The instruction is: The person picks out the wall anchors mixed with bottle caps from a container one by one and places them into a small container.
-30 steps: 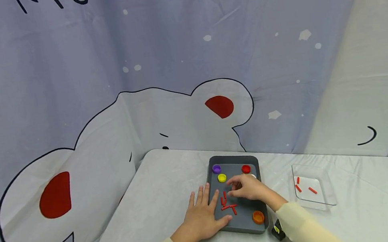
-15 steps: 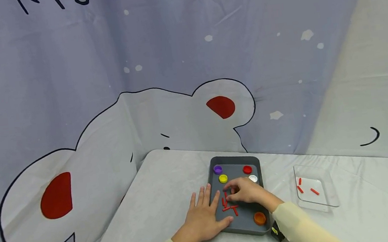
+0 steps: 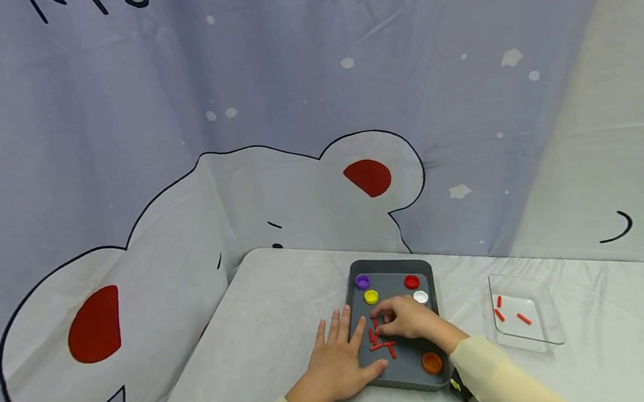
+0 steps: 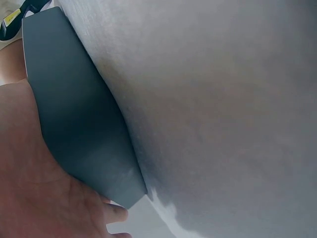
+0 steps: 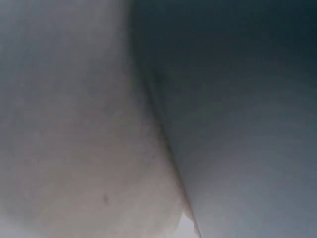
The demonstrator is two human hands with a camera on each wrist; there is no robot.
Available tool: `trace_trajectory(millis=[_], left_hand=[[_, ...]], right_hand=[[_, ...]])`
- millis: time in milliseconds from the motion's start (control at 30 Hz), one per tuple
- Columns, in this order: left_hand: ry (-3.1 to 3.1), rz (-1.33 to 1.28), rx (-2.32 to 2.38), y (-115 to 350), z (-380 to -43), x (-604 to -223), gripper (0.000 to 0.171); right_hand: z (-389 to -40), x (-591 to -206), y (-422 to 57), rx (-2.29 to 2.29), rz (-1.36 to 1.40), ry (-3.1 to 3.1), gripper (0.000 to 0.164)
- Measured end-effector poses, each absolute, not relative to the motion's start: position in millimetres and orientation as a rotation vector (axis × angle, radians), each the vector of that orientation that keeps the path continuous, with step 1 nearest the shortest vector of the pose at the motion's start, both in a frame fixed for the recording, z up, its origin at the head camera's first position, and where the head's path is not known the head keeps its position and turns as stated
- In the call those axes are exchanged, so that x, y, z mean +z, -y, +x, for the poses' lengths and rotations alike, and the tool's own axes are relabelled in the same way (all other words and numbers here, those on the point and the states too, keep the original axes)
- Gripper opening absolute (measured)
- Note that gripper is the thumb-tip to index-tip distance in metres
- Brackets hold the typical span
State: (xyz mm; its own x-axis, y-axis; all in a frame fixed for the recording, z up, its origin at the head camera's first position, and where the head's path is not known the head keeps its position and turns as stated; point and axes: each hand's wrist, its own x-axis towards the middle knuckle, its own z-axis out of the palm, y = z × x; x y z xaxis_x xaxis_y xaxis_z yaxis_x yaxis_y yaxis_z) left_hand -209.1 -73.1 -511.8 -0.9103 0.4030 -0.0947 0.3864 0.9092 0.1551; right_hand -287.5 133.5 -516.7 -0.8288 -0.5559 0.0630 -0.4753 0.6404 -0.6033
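In the head view, several short red sticks (image 3: 391, 351) lie in the left middle of a grey tray (image 3: 407, 378). My right hand (image 3: 407, 318) reaches over the tray, thumb and index finger pinching one red stick (image 3: 375, 322) near its two ends. My left hand (image 3: 334, 368) is spread flat across the tray's left edge, with the thumb pointing toward the sticks. The left wrist view has the palm (image 4: 34, 168) against the tray's outer side wall (image 4: 79, 109). A blurred close view of the tray's side fills much of the right wrist view, and the right fingers are hidden there.
Small round caps stand in the tray: purple (image 3: 363, 282), yellow (image 3: 371, 297), red (image 3: 412, 282), white (image 3: 421, 297) and a larger orange one (image 3: 432, 363). To the right, a clear plastic box (image 3: 543, 308) holds 3 red sticks. A patterned cloth (image 3: 261, 101) hangs behind the table.
My right hand has moved slightly down and left, and its thumb and index finger have come onto a red stick. The left hand has stayed on the tray's edge.
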Motion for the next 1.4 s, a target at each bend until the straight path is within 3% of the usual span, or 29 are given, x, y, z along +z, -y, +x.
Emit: trace_trajectory(millis=[967, 1400], left_hand=[[-2.967, 0.616, 0.208, 73.4, -209.1, -512.5, 0.091], [-2.963, 0.617, 0.197, 73.3, -208.3, -511.7, 0.092]], right_hand=[[-284.2, -516.4, -126.7, -0.889, -0.757, -2.823, 0.019], [-283.6, -513.8, -128.9, -0.883, -0.766, -2.782, 0.025]])
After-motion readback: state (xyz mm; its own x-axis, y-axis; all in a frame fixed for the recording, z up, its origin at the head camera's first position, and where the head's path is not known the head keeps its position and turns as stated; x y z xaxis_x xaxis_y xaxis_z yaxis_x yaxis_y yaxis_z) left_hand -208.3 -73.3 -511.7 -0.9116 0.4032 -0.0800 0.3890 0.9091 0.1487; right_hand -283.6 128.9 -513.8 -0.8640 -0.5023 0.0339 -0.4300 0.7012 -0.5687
